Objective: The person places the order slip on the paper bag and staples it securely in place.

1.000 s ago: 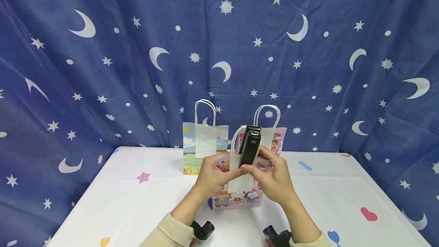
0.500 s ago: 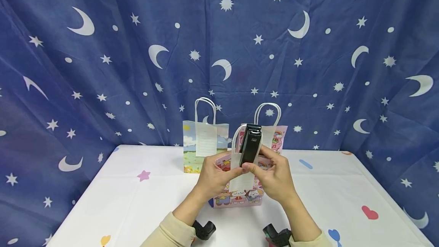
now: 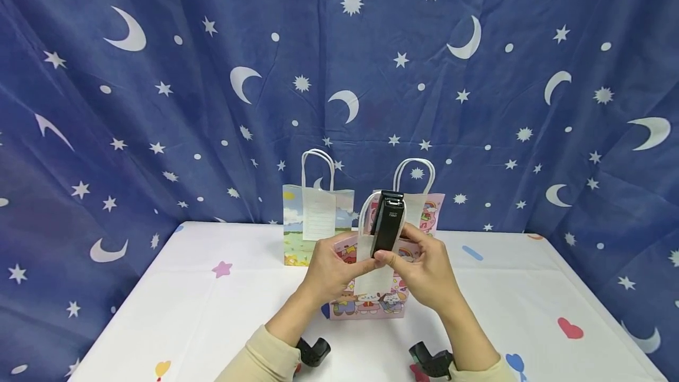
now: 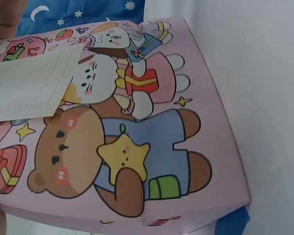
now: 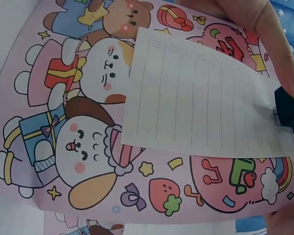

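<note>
A black stapler [image 3: 389, 226] stands upright over the top edge of a pink paper gift bag [image 3: 367, 309] printed with cartoon animals. Its jaws straddle the edge and a lined white slip of paper [image 3: 373, 282] lying against the bag's front. My left hand [image 3: 328, 273] grips the bag's left side, thumb reaching across the slip towards the stapler. With the thumb at the stapler's lower end, my right hand [image 3: 427, 273] holds it, other fingers behind the bag. The right wrist view catches the black end of the stapler [image 5: 289, 115] over the slip [image 5: 186, 98].
Behind stand two more handled paper bags: a landscape-printed bag [image 3: 294, 234] at left and a pink bag [image 3: 434, 208] at right, each with a lined slip. A white patterned tablecloth [image 3: 212, 311] covers the table. A blue star-and-moon curtain [image 3: 286, 117] hangs behind.
</note>
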`<state>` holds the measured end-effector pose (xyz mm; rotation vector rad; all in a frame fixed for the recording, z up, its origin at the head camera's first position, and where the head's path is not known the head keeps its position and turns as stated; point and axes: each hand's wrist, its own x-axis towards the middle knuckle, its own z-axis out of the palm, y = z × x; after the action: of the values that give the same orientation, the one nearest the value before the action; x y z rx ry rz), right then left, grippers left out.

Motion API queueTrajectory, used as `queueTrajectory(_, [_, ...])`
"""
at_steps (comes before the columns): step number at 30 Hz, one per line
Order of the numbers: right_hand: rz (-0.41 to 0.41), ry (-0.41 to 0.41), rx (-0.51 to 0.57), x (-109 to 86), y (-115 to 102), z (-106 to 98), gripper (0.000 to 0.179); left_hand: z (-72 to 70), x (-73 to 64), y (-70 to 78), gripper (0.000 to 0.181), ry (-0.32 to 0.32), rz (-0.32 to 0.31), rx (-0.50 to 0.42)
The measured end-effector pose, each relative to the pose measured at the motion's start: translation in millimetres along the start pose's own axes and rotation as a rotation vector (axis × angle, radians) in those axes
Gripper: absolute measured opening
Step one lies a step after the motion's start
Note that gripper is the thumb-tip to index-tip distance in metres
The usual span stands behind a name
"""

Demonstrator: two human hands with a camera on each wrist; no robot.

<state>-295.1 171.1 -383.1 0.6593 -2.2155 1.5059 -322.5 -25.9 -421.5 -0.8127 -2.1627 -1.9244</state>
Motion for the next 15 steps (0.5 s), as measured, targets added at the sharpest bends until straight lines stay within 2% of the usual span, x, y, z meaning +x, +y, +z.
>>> queueTrajectory(7, [0.023, -0.044, -0.032, -0.3, 1.1, -5.7, 0.047, -11.7, 1.8, 2.0, 0.046, -0.106, -0.118, -0.066])
queueTrajectory(11, [0.009, -0.076, -0.022, 0.3, 0.7, -10.0, 0.051, -18.1, 3.6, 2.6, 0.048, -0.146, -0.126, -0.023])
queueTrajectory(15, [-0.04, -0.099, 0.021, 1.4, 1.4, -15.1, 0.057, -21.3, 5.6, 1.0, 0.048, -0.143, -0.14, 0.029])
